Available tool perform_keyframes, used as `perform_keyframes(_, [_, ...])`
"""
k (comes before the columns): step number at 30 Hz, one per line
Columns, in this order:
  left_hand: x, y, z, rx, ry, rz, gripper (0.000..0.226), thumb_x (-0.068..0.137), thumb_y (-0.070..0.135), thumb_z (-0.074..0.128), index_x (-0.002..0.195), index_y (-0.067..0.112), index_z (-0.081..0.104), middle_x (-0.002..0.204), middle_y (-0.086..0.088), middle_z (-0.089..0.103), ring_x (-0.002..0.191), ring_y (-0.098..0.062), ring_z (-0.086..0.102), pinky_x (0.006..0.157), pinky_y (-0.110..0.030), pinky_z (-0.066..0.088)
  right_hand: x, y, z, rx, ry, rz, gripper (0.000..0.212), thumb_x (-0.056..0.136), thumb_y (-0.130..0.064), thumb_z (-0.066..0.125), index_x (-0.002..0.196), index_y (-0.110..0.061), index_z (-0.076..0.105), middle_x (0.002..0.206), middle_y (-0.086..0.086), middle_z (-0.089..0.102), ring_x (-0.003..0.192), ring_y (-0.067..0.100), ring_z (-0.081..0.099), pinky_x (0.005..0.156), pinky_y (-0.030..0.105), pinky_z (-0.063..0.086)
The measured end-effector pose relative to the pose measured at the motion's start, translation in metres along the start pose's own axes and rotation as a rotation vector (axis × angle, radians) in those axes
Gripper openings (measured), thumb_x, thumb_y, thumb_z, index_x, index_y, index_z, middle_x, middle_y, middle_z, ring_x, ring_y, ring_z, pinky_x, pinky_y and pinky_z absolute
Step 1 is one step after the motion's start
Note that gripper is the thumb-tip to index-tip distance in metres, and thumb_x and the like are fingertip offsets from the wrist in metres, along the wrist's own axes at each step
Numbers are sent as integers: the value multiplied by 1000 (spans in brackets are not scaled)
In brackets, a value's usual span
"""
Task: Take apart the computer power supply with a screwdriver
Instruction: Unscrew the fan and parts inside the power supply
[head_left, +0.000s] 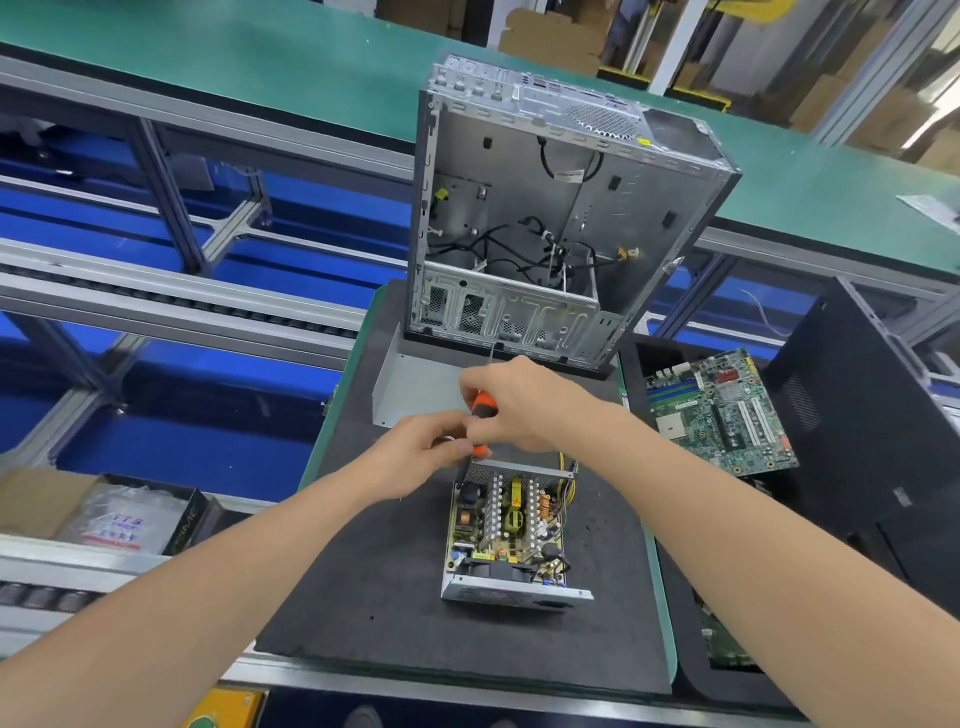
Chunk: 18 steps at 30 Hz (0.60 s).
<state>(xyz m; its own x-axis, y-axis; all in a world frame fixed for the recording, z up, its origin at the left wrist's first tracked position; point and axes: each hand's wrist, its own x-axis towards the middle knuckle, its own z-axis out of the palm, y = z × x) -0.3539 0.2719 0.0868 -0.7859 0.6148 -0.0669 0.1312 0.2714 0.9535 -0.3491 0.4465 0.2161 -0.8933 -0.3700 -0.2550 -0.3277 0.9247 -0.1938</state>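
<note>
Right hand (524, 405) wraps screwdriver (484, 405), held above far edge of power supply (506, 525); left hand (423, 449) curls fingers at tool's lower end, grip unclear; supply sits open on mat (363, 571)

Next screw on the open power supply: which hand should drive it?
Right, likely. The right hand grips the orange screwdriver over the far edge of the power supply; the left hand is curled by the handle's lower end, better for steadying.
</note>
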Motion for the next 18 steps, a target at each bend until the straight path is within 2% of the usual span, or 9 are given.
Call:
perform_keyframes(3, [1,-1,2,25,24,4,18,107,24,59,120,31,70,112,11,78,114,-9,71,104,-38,54,2,4,-1,-14,-41,-166,28,80,-40,76,97,-23,62,80,-8,54,82,20,53,68,36,47])
perform_keyframes(6, [2,0,3,58,53,21,15,106,26,61,116,31,71,105,14,79,107,-4,72,95,-22,54,3,2,-2,-6,-54,-182,34,79,-49,79,96,-24,63,85,-6,55,85,18,52,71,36,48])
perform_keyframes(9, [1,3,6,72,75,44,14,106,24,60,111,32,70,101,17,79,104,2,72,86,-11,51,-1,-3,-2,-105,1,-79,35,81,-54,68,97,-25,56,81,-7,55,83,23,58,66,36,49])
perform_keyframes(12, [2,3,6,124,81,42,13,105,20,62,105,29,71,97,26,77,97,7,69,82,-10,48,-3,-16,7,-317,206,154,46,92,-64,47,91,-18,50,71,-1,43,69,28,52,52,32,32])
perform_keyframes(13, [2,3,5,126,77,47,16,105,19,63,103,33,69,97,28,76,96,8,69,81,-8,47,-2,-21,11,-316,228,216,47,95,-63,44,90,-17,50,72,0,42,69,28,49,53,32,29])
perform_keyframes(15, [2,3,4,84,63,62,18,103,17,65,103,35,69,102,21,77,101,1,70,85,-11,50,-2,-24,14,-236,177,252,36,98,-51,49,95,-16,54,82,4,44,76,29,49,59,35,35])
perform_keyframes(18, [0,1,2,45,43,69,16,102,22,65,107,36,70,107,12,78,106,-8,71,93,-18,53,-1,-15,6,-103,63,118,19,91,-36,60,96,-18,53,87,2,57,83,31,59,59,33,40])
